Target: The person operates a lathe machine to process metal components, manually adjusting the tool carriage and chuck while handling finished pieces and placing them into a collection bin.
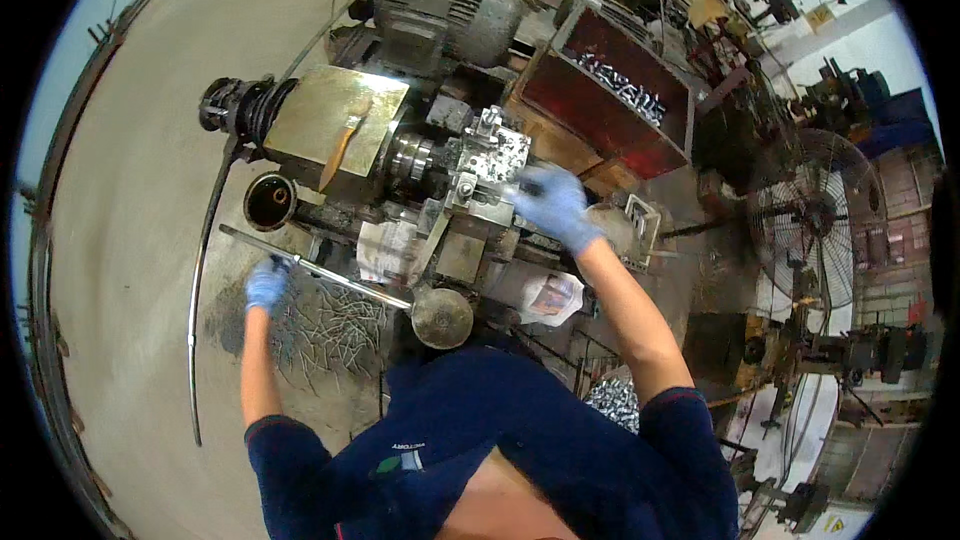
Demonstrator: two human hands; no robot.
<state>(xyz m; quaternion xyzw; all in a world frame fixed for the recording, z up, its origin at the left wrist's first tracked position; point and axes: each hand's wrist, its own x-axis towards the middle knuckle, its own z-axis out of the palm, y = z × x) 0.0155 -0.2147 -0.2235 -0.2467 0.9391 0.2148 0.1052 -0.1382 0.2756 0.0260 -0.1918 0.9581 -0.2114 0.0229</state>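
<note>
My left hand (267, 284), in a blue glove, is closed beside a long metal rod (345, 282). A small dark part shows at its fingertips, but what it grips is hidden. The rod runs to a round metal disc (442, 318) close to my body. Over the machine's right side, my right hand (553, 208), also gloved in blue, is smeared by motion. It is nearest the shiny tool block (495, 157); whether it touches or holds anything is unclear. Left of that block sits the round metal chuck (411, 157).
A wood-handled brush (340, 155) lies on the machine's flat cover (300, 120). Beside it stands a pot of dark liquid (270, 202). Metal shavings (335, 330) litter the floor at left. A red bin (590, 105) holds small metal parts. A caged fan (818, 215) stands right.
</note>
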